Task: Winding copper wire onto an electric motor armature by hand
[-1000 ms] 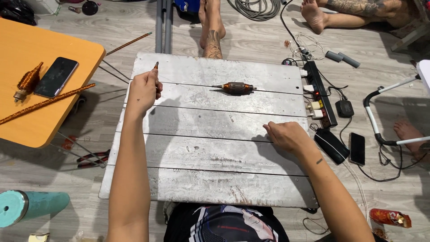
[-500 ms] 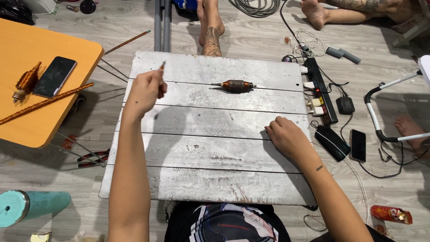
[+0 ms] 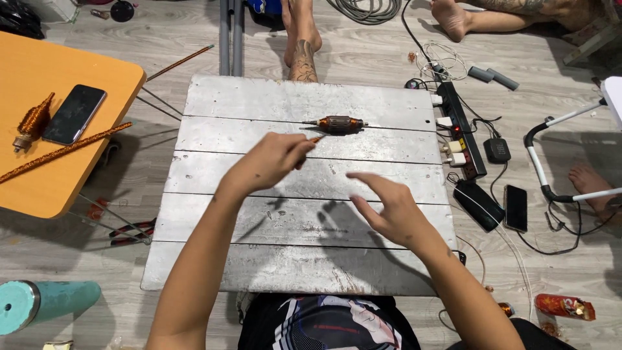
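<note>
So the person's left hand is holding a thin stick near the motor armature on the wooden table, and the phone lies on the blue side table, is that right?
Not quite: the head view shows the phone on an orange side table, not a blue one. The left hand does hold a thin stick near the motor armature on the wooden table.

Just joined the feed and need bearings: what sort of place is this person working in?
Probably an informal floor-level repair spot in a home or small shop. A low metal-topped table sits on the wooden floor, a copper-wound motor armature lies on it, a loaded power strip runs alongside, and other people's bare feet rest nearby.
</note>
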